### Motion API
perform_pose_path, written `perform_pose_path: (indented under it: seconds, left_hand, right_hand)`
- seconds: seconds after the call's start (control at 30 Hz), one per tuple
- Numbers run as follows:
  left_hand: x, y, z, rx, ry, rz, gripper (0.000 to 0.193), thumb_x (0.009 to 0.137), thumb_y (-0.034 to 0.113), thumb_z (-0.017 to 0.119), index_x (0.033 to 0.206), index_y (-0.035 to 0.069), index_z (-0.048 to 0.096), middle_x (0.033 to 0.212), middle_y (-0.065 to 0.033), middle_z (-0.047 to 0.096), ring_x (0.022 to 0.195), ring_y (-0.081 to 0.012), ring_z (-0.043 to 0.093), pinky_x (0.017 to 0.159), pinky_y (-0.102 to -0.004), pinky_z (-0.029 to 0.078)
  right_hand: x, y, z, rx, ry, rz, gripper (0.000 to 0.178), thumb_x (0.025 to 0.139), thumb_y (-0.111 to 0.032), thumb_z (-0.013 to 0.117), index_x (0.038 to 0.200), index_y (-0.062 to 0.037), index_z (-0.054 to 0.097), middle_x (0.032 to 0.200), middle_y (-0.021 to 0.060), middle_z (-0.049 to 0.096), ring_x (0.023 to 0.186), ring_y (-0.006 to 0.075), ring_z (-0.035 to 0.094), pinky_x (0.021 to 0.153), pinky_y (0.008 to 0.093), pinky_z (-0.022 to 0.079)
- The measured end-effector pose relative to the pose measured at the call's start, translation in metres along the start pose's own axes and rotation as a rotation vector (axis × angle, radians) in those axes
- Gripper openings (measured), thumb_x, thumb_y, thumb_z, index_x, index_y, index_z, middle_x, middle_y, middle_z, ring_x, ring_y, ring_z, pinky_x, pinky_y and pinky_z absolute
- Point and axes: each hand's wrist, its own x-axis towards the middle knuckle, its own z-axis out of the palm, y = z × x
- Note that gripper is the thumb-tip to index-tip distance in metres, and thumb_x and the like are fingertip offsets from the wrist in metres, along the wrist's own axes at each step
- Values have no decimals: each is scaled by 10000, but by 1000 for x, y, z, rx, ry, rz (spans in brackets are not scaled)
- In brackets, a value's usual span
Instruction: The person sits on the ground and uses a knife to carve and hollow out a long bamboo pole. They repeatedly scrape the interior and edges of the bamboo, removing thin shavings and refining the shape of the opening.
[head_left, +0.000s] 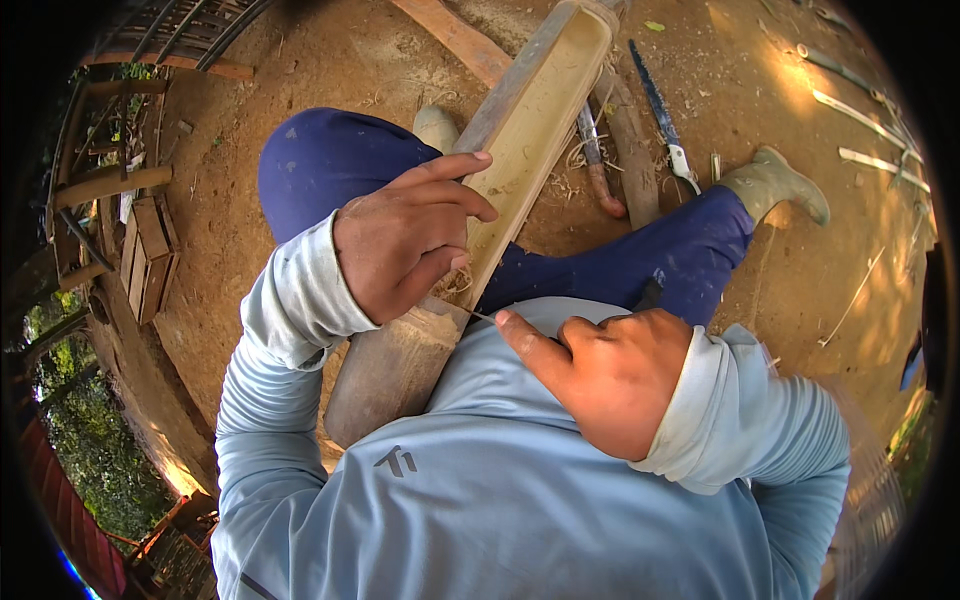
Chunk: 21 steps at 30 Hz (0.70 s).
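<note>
A long piece of bamboo (520,170) lies slantwise across my lap, its upper side cut away into a pale trough. The near end (385,375) is still round and grey-brown. My left hand (410,230) is over the trough's left edge, fingers apart and partly bent; whether it presses on the bamboo is hard to tell. Curly shavings (455,285) lie below its fingertips. My right hand (605,375) is closed with its index finger stretched along a thin blade (480,316), whose tip meets the bamboo by the trough's near end. Its handle is hidden in the fist.
Beyond my right leg, a saw (660,110) with a white handle lies on the dirt floor, near a wooden-handled blade (598,165) and a pole (630,150). A plank (460,40) is farther off. Pale strips (870,125) lie right, a wooden frame (115,190) left.
</note>
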Motion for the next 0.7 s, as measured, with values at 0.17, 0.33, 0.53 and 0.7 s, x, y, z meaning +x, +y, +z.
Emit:
perform_pose_path:
  seconds: [0.17, 0.33, 0.53, 0.7]
  left_hand:
    - [0, 0, 0, -16, -8, 0, 30, 874, -23, 632, 870, -27, 603, 1236, -207, 646, 1415, -473, 416, 1132, -509, 395]
    - [-2, -2, 3, 9, -9, 24, 56, 854, -45, 631, 905, -34, 609, 1233, -195, 641, 1415, -465, 417, 1123, -506, 411]
    - [-1, -3, 6, 85, -28, 85, 96, 853, -49, 626, 948, -36, 619, 1235, -185, 634, 1427, -451, 405, 1126, -500, 416]
    - [1, -2, 6, 127, -64, 75, 110, 852, -47, 631, 962, -39, 621, 1247, -172, 627, 1434, -441, 399, 1136, -498, 408]
  right_hand:
    - [3, 1, 18, -20, 131, -13, 604, 838, -66, 571, 1440, -35, 533, 693, 118, 584, 511, 250, 624, 447, 398, 519]
    - [6, 8, 30, 67, 100, -9, 646, 832, -35, 564, 1473, -30, 484, 722, 151, 601, 570, 295, 657, 506, 416, 555]
    - [11, 16, 31, 175, 75, -11, 688, 790, -6, 594, 1468, -42, 481, 749, 182, 636, 623, 356, 677, 573, 429, 579]
    - [14, 20, 34, 160, 58, 15, 667, 807, -23, 596, 1463, -83, 492, 741, 184, 646, 651, 369, 689, 574, 438, 576]
